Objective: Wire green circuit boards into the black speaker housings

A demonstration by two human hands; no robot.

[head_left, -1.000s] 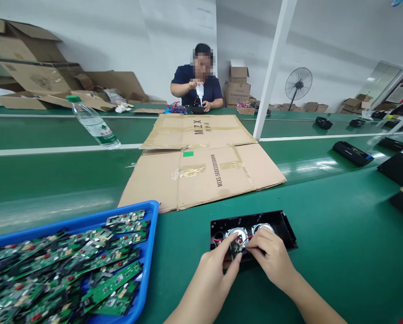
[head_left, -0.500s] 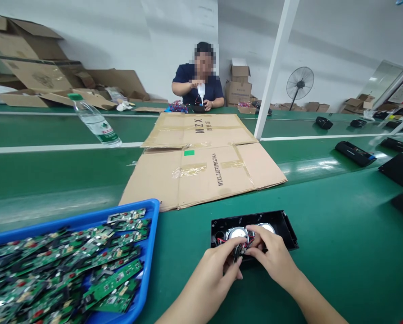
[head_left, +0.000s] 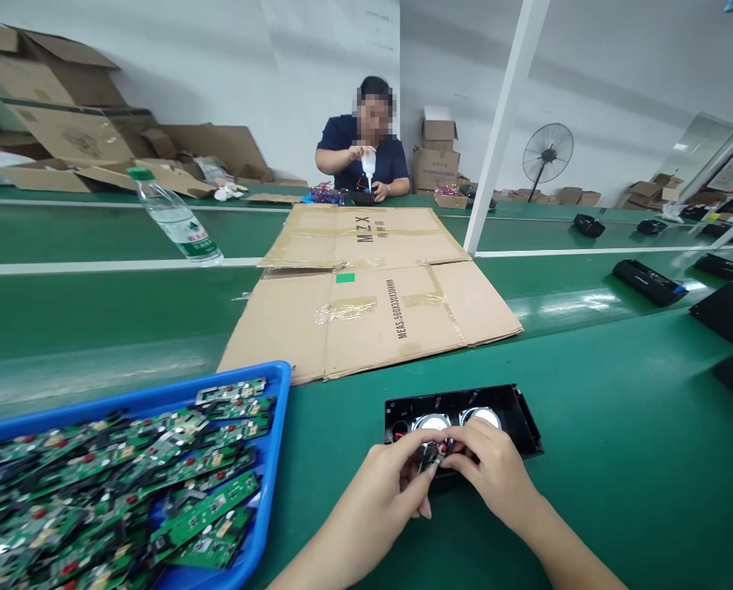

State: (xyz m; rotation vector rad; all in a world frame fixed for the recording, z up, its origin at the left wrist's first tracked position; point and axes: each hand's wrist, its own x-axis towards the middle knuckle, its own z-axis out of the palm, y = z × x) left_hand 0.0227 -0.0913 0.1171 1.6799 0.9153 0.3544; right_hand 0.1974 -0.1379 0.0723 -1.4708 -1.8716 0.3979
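Observation:
A black speaker housing (head_left: 522, 426) lies open on the green bench in front of me, with two round speakers (head_left: 432, 422) set in it. Over its near edge, my left hand (head_left: 391, 483) is closed, pinching a small circuit board (head_left: 428, 456) between thumb and fingers. My right hand (head_left: 495, 463) is closed too, its thumb and fingertips gripping thin wires (head_left: 443, 447) against the board. Fingers cover most of the board and the wire ends. Red wire also shows inside the housing at its left end.
A blue tray (head_left: 275, 459) of circuit boards stands on the left. Flattened cardboard (head_left: 292, 328) spans the bench ahead, with a tilted water bottle (head_left: 178, 221) beside it. A co-worker (head_left: 335, 156) sits opposite, squeezing a white bottle. Black speaker units (head_left: 649, 282) lie on the right.
My right fingertips have moved slightly down and left, closer to the board in my left hand. More of the right-hand speaker shows. The housing stays in place.

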